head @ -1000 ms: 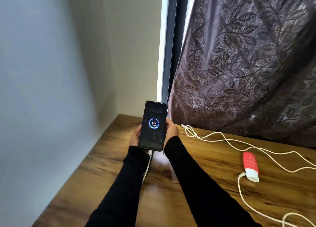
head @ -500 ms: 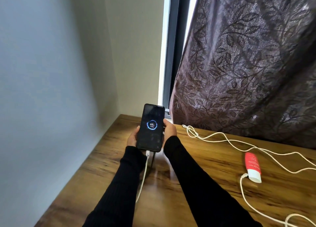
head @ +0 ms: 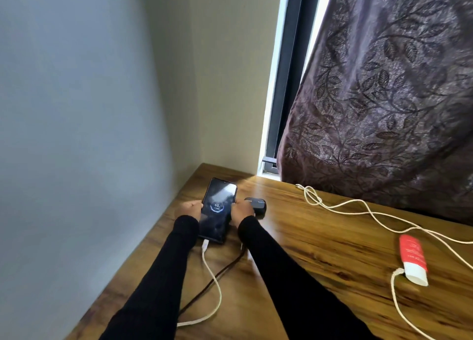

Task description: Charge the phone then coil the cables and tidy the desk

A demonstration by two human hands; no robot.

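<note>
Two hands are on the phone (head: 218,210) at the far left corner of the desk (head: 320,240): my left hand (head: 190,209) grips its left edge, my right hand (head: 242,210) its right edge, fingers curled round the sides. Whether the phone's back already rests on the wood I cannot tell; its lower end looks down or very near it.

The screen shows a charging ring, and the white charging cable (head: 211,273) is plugged into its bottom end, so I judge the charging part done and this step to be setting the phone down.

To do it well, I would lower it flat and square to the desk's left edge, keeping the plug straight so the connector takes no side load, and let go only once the phone lies still. The small black box (head: 256,205) sits just beside my right hand, so I should not nudge it.

A dark cable (head: 217,275) crosses under the white one near the front edge. A second white cable (head: 358,206) sprawls along the back edge towards the right, beside a red and white tube (head: 413,259). Those wait for coiling.
</note>
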